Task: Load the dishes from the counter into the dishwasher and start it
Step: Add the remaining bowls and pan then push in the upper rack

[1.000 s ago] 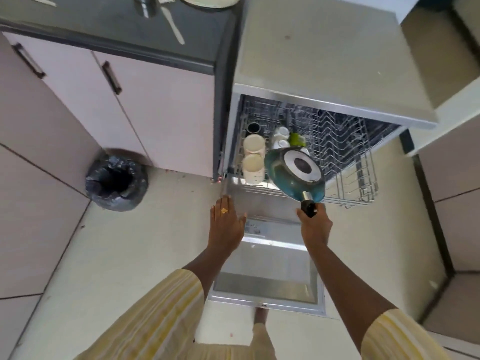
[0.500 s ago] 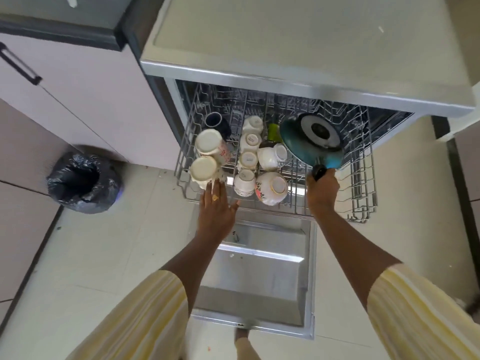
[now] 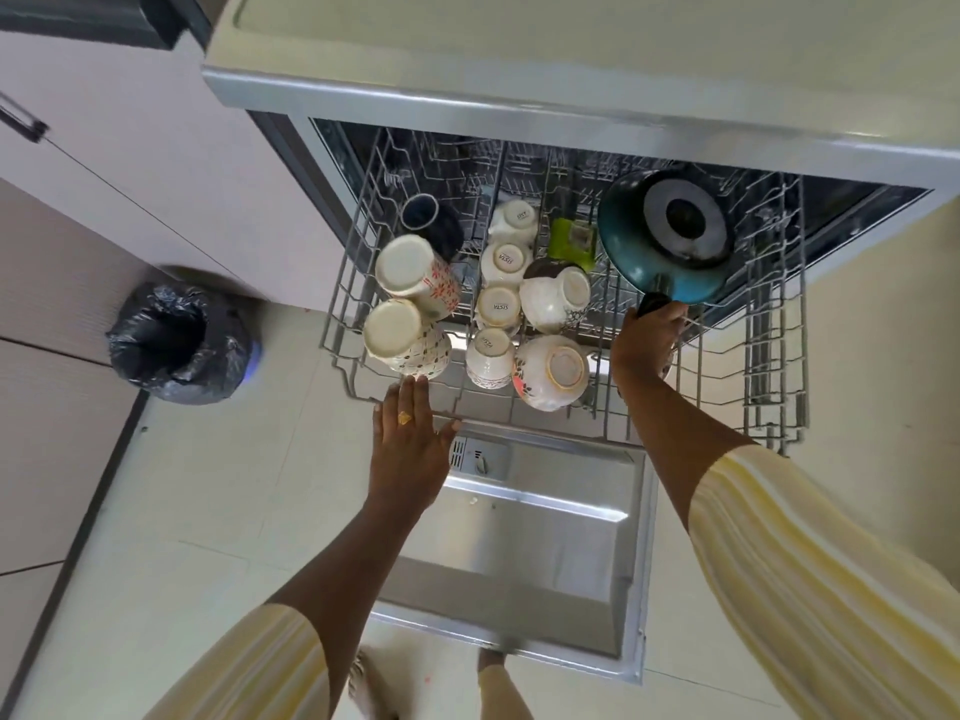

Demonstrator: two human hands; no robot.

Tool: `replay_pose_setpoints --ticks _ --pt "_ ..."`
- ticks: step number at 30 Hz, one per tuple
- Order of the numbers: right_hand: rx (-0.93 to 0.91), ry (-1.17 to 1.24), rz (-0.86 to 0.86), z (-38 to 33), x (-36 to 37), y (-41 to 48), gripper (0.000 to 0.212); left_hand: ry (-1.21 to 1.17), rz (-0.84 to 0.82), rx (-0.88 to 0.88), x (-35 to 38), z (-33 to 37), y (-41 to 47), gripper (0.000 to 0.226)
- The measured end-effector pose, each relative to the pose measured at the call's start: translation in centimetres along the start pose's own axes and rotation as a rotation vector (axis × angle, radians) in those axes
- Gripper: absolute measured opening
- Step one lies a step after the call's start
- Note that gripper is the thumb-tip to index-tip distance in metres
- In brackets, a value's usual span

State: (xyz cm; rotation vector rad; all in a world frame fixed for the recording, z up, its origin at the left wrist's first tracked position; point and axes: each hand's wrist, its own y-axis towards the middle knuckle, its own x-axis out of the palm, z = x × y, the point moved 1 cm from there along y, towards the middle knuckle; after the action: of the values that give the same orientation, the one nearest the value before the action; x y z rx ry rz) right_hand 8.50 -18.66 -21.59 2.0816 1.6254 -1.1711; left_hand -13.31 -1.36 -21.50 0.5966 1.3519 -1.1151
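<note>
Two hands work at the drawn-out rack [image 3: 779, 356] of the open dishwasher. My right hand [image 3: 644, 345] curls round the black handle [image 3: 652, 304] of a teal pan [image 3: 665, 236], held bottom-up over the rack's right half, toward its back edge. My left hand [image 3: 410, 449], fingers straight and close together, lies at the rack's front edge just below a floral mug [image 3: 405, 335]. Upturned white cups [image 3: 501, 262] and bowls [image 3: 553, 371] crowd the left half. I would set the pan down tilted and mouth-down on the bare wires right of the bowls. Its handle should stay inside the right edge, and the left hand should steady the front rail. Whether the pan already touches the wires, I cannot tell.
</note>
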Motion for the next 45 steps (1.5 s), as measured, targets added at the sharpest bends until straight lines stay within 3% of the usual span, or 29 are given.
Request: replay_pose_setpoints --ticks 6,14,20,24,28,31,34,39,45 --pt "-0.021 -0.051 -0.027 1.2 0.4 0.6 0.051 -0.023 0.037 0.001 0.6 -0.1 0.2 0.068" --pt "0.008 -0.131 -0.079 1.3 0.0 0.0 0.041 -0.025 0.000 -0.028 0.3 0.1 0.2 0.073" --pt "-0.041 -0.046 0.077 1.7 -1.9 -5.6 0.032 -0.127 0.001 -0.104 -0.4 1.2 -1.0 0.084" --pt "0.020 0.060 0.344 2.6 -2.7 -10.9 0.051 -0.380 0.004 -0.310 -0.7 3.2 -2.3 0.084" --pt "0.295 0.242 0.238 3.6 -1.8 -14.1 0.080 -0.561 -0.006 -0.473 -0.5 3.9 -2.0 0.091" --pt "0.439 0.425 0.130 3.7 -1.6 -14.1 0.063 -0.624 -0.030 -0.464 0.0 3.7 -1.3 0.093" --pt "0.459 0.394 0.221 4.1 -1.7 -13.7 0.045 -0.614 -0.008 -0.463 0.2 3.8 -0.9 0.094" --pt "0.449 0.272 0.262 4.3 -1.6 -13.7 0.045 -0.606 0.005 -0.487 0.5 4.1 -0.7 0.092" --pt "0.455 0.286 0.338 3.7 -1.0 -13.3 0.039 -0.609 0.024 -0.451 1.2 3.7 0.0 0.093"
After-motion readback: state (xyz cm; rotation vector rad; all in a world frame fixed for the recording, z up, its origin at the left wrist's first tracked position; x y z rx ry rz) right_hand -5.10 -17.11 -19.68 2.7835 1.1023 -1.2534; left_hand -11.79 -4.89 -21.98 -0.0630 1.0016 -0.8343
